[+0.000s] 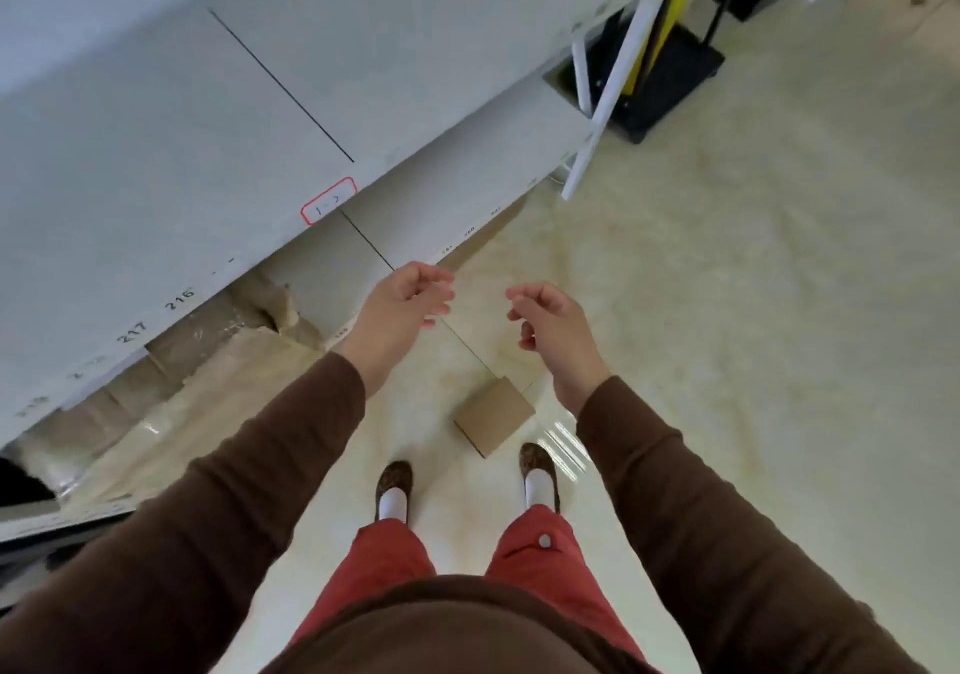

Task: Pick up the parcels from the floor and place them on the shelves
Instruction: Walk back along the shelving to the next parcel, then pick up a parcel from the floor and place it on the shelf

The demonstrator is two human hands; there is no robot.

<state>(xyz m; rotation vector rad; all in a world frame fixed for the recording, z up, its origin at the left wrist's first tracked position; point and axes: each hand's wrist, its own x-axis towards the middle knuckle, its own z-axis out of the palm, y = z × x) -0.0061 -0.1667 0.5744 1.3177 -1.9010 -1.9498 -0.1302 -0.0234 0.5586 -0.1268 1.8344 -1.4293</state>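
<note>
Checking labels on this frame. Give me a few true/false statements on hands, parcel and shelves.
1. Both hands are empty. True: the left hand and right hand hold nothing, fingers loosely curled.
2. The small cardboard parcel sits on a shelf. False: it lies on the floor, just ahead of the right shoe.
3. The lower shelf already holds taped cardboard boxes. True.
4. The label on the upper shelf edge has a blue border. False: it is red.
5. The left hand touches the parcel. False: it is apart from it.
</note>
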